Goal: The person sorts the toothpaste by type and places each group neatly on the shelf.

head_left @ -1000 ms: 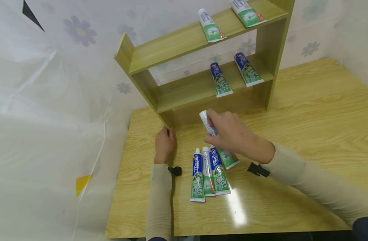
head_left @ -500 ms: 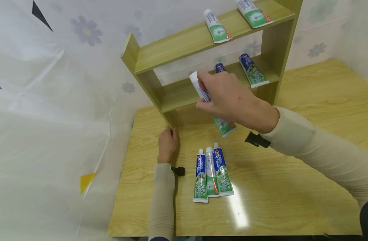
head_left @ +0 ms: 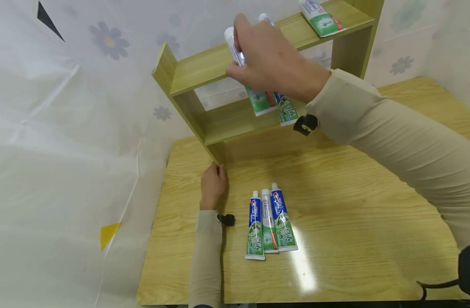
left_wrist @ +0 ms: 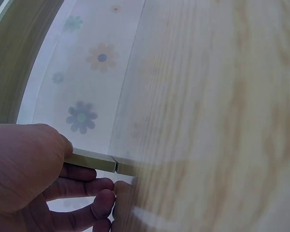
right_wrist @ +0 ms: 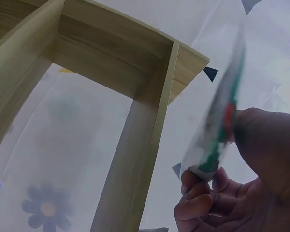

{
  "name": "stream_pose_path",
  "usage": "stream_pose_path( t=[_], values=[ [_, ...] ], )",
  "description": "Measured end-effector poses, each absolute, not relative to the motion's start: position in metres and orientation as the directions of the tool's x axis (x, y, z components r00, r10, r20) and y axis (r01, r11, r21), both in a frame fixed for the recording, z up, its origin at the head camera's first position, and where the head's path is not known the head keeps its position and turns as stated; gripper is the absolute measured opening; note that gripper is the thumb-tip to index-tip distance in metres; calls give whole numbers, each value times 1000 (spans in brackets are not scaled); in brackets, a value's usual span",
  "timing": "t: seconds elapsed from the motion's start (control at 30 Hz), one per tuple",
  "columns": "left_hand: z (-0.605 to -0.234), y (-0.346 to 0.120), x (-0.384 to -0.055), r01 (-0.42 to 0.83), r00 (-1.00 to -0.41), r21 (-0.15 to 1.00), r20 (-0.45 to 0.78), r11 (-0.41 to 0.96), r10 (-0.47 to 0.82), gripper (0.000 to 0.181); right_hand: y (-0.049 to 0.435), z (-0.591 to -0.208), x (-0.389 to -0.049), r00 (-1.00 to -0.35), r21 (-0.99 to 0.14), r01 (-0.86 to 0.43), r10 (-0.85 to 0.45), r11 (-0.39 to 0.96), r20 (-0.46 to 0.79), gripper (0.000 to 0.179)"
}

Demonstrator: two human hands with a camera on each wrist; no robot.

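My right hand (head_left: 271,60) grips a white-and-green toothpaste tube (head_left: 259,100) by its upper part, in front of the upper shelf board. In the right wrist view that tube (right_wrist: 215,121) shows blurred and edge-on between thumb and fingers. My left hand (head_left: 212,186) is at the lower left corner of the wooden shelf (head_left: 188,117). The left wrist view shows the left thumb and fingers (left_wrist: 72,188) pinching the edge of a board (left_wrist: 94,162). A white-and-green tube (head_left: 266,18) on the upper board and a blue-and-green tube (head_left: 286,111) on the lower one are partly hidden behind my right hand.
Three toothpaste tubes (head_left: 270,226) lie side by side on the wooden table (head_left: 354,239), caps toward the shelf. Another white-and-green tube (head_left: 322,19) rests at the right of the upper board. A flowered wall covering (head_left: 109,40) hangs behind.
My right hand has lifted the white-and-green tube from beside the others on the table, up past the lower board to the upper board. My left hand has stayed at the shelf's corner.
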State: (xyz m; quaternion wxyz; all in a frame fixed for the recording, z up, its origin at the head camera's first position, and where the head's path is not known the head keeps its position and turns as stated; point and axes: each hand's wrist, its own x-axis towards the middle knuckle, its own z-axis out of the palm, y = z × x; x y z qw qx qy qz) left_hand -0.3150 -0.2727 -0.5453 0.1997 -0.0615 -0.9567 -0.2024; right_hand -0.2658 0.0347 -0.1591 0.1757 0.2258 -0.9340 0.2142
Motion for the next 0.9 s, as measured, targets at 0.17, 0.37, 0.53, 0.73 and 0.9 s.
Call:
stream_pose_path(
  t=[0.17,0.37,0.53,0.73,0.9],
  values=[
    [-545,-272,-312,195,-915,360,403,912,37,38,26,-145,-286,-875,-335,-444,-321,831,362,48],
    [-549,-276,-314,218,-899,356,435,909,45,36,10,-137,-306,-905,-333,-394,-299,856,303,63],
    [-548,-276,-313,219,-901,362,431,906,46,36,-2,-138,-315,-912,-327,-382,-298,864,281,63],
    [-539,-268,-308,202,-910,411,415,889,15,35,-3,-140,-324,-930,-344,-345,-269,873,249,57],
    [-525,-258,-299,217,-906,422,422,881,21,39,2,-142,-329,-952,-390,-294,-233,873,197,52]
  ],
)
